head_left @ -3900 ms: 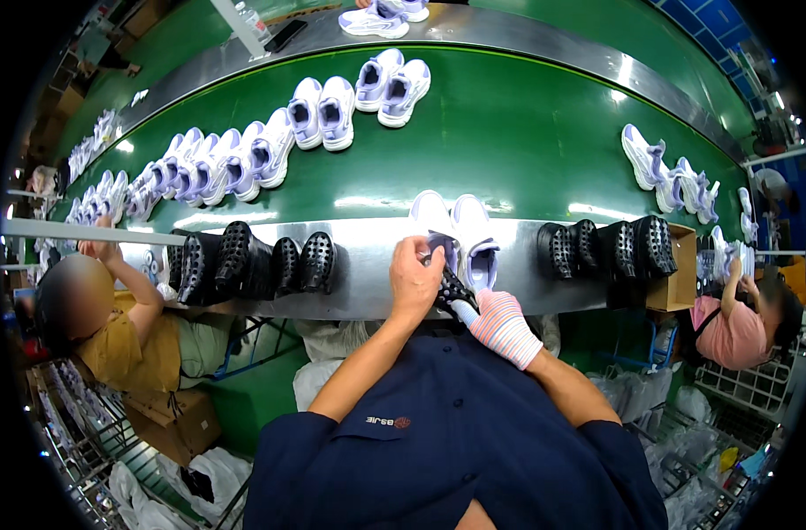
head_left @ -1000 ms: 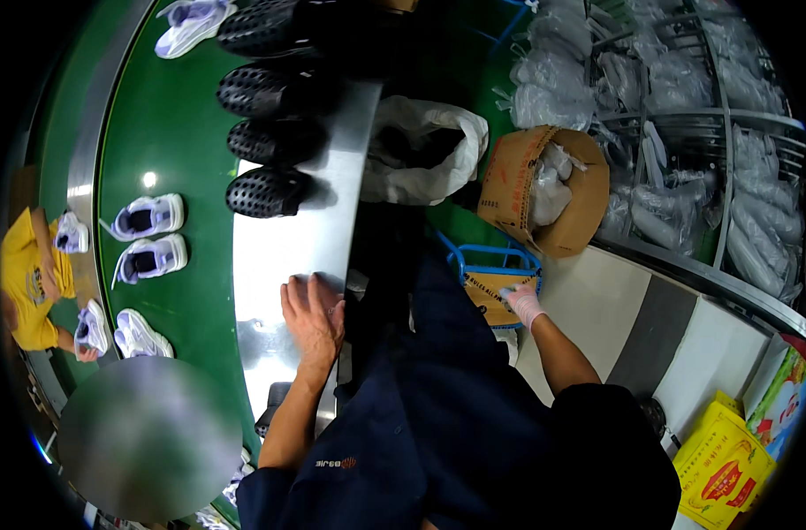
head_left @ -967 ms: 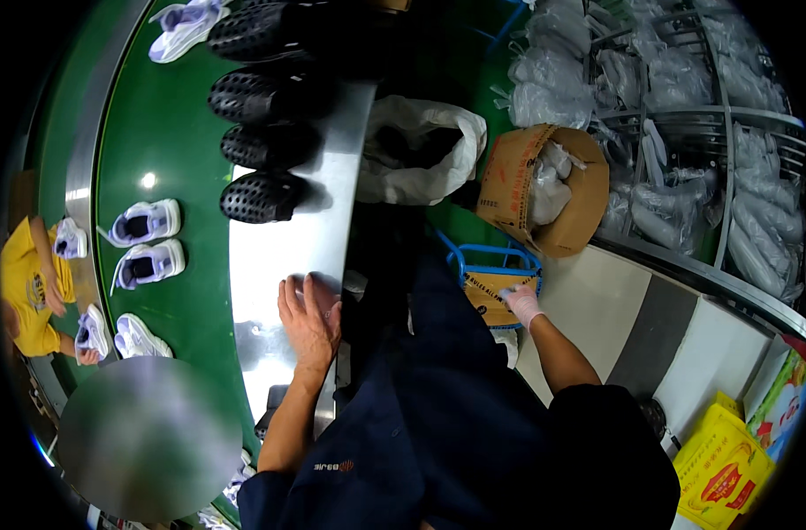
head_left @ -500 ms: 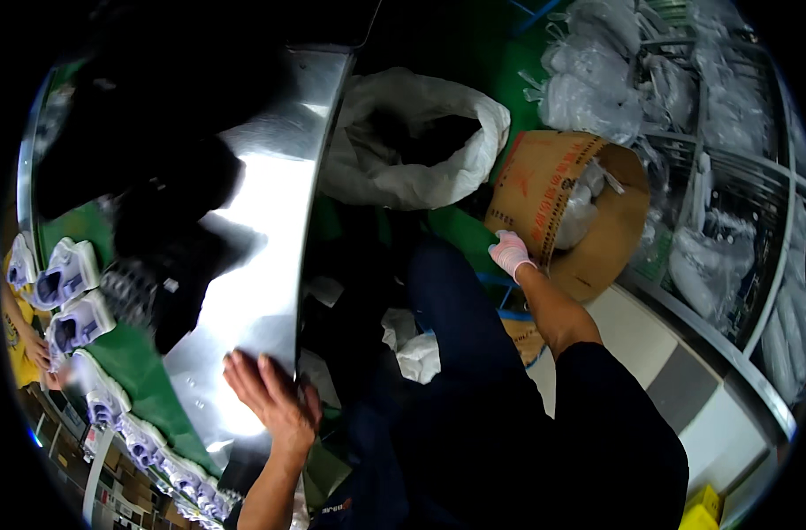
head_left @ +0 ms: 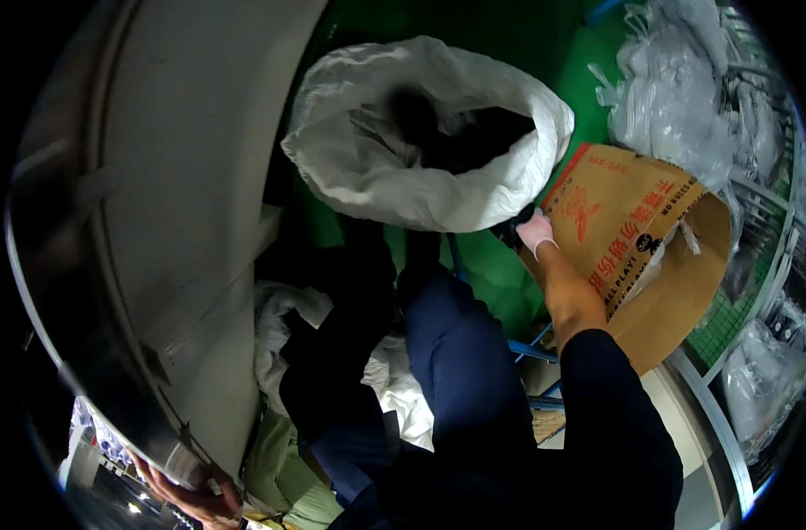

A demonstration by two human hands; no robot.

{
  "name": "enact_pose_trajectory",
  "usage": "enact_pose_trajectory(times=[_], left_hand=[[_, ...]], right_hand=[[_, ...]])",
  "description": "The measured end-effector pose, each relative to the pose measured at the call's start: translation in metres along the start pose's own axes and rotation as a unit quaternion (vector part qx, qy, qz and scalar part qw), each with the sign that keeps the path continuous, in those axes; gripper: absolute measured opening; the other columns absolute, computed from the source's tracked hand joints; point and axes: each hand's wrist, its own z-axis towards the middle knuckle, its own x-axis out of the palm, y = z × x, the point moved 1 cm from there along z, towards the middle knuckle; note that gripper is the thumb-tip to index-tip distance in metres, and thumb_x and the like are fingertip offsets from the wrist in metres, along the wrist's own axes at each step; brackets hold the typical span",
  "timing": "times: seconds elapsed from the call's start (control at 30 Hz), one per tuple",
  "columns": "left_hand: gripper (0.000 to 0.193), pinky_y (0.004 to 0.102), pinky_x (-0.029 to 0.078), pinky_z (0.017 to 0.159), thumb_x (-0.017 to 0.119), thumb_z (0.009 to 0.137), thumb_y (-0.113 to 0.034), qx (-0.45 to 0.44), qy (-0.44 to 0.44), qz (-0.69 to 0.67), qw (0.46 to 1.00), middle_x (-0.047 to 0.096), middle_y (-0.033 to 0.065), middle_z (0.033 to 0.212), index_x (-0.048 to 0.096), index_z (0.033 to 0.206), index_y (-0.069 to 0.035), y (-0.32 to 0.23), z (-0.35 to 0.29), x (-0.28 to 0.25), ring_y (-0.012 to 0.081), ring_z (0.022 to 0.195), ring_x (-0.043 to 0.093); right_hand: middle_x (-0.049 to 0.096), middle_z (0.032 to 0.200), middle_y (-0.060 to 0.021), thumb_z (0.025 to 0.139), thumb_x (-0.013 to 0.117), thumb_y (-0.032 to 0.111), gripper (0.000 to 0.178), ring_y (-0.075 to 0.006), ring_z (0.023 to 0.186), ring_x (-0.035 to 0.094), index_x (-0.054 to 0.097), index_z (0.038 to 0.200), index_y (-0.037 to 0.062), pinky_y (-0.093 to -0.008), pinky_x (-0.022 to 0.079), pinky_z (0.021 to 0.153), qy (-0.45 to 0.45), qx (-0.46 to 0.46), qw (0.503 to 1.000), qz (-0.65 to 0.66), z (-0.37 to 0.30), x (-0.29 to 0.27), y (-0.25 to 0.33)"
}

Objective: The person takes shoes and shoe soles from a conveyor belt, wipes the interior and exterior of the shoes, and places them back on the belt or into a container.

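My right hand (head_left: 536,233), in a pale pink glove, is between the white sack and the cardboard carton (head_left: 589,212). Its fingers close on a small black item (head_left: 511,228) whose kind I cannot make out. The tilted carton opens to the right and has clear plastic inside. The large white woven sack (head_left: 332,177) stands wide-mouthed ahead, with dark contents in its shadowed middle. Low at the left, my bare left hand (head_left: 195,499) rests at the metal table's edge (head_left: 76,380), fingers extended and partly cut off by the picture's rim.
Clear plastic bags (head_left: 672,106) hang over a metal rack (head_left: 721,424) at the right. Crumpled white material (head_left: 403,389) lies by my legs, beside a light green bundle (head_left: 284,473). A blue metal frame (head_left: 531,351) stands under the carton. The floor (head_left: 500,278) is green.
My view has swung down and right, bringing the sack and carton closer. My right hand has reached the black item. My left hand is now at the table edge instead of flat on its top.
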Motion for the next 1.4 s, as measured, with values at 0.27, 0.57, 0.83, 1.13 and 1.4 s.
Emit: enact_pose_trajectory(times=[0.27,0.57,0.83,1.13,1.4], left_hand=[[0.093,0.0577,0.023,0.120,0.059,0.076,-0.003,0.012,-0.004,0.072,0.997,0.025,0.0333,0.159,0.018,0.160,-0.001,0.019,-0.031,0.013,0.0479,0.148,0.027],[0.094,0.0602,0.024,0.118,0.062,0.076,-0.005,-0.011,0.009,0.089,0.996,0.025,0.0355,0.158,0.017,0.159,0.001,0.023,-0.057,0.014,0.0495,0.147,0.028],[0.095,0.0624,0.024,0.117,0.065,0.077,-0.006,-0.011,0.000,0.090,0.996,0.024,0.0375,0.156,0.016,0.158,0.003,0.025,-0.061,0.008,0.0509,0.145,0.029],[0.095,0.0650,0.025,0.115,0.066,0.076,-0.006,0.023,-0.027,0.026,0.999,0.023,0.0396,0.155,0.017,0.158,0.002,0.023,-0.024,0.010,0.0538,0.144,0.028],[0.092,0.0650,0.027,0.115,0.065,0.073,-0.003,0.032,0.002,-0.081,0.996,0.022,0.0440,0.154,0.022,0.154,0.003,0.018,-0.021,0.009,0.0615,0.140,0.031]], right_hand=[[0.055,0.141,-0.0260,0.075,0.079,0.039,0.086,-0.0433,0.124,0.058,0.044,0.145,0.0032,-0.0429,0.047,0.106,0.122,0.045,0.986,0.104,0.089,0.068,-0.056],[0.056,0.145,-0.0133,0.073,0.079,0.052,0.090,-0.0331,0.126,0.058,0.049,0.144,0.0057,-0.0376,0.048,0.104,0.242,0.012,0.961,0.130,0.026,0.073,0.018],[0.063,0.133,-0.0148,0.072,0.081,0.043,0.076,-0.0326,0.118,0.063,0.058,0.132,0.0040,-0.0373,0.050,0.099,0.162,-0.035,0.979,0.121,0.039,0.086,0.009],[0.071,0.119,-0.0166,0.070,0.082,0.033,0.059,-0.0319,0.109,0.068,0.068,0.119,0.0021,-0.0369,0.052,0.094,0.097,-0.097,0.985,0.109,0.002,0.062,0.047],[0.072,0.089,-0.0098,0.073,0.085,0.024,0.035,-0.0212,0.075,0.065,0.073,0.091,-0.0039,-0.0370,0.051,0.072,0.200,-0.033,0.933,0.296,-0.100,-0.077,0.051]])
